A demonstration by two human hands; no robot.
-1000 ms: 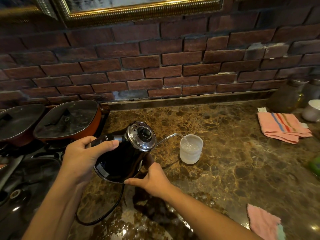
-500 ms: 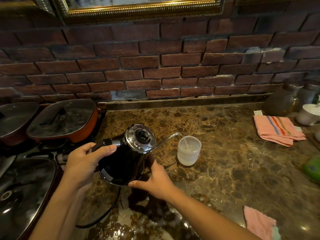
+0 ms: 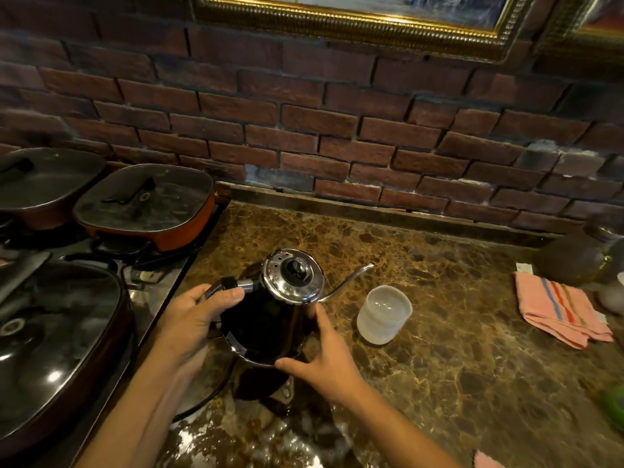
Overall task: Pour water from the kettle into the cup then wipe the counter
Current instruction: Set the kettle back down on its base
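Kettle (image 3: 270, 319): black, steel lid, held over the worktop (image 3: 439, 366), slightly tilted, spout toward the cup.
Left hand (image 3: 194, 319): grip closed round the kettle's handle.
Right hand (image 3: 326, 359): fingers spread, flat against the kettle's lower side and base.
Cup (image 3: 384, 314): translucent, upright on the worktop, just right of the kettle, below the spout tip.
Cloth (image 3: 562, 310): pink, striped, well right of the cup.
Pans (image 3: 145, 204): lidded, left.

One kettle (image 3: 270, 319), one cup (image 3: 384, 314), three lidded pans (image 3: 145, 206) (two cloths (image 3: 560, 309)).
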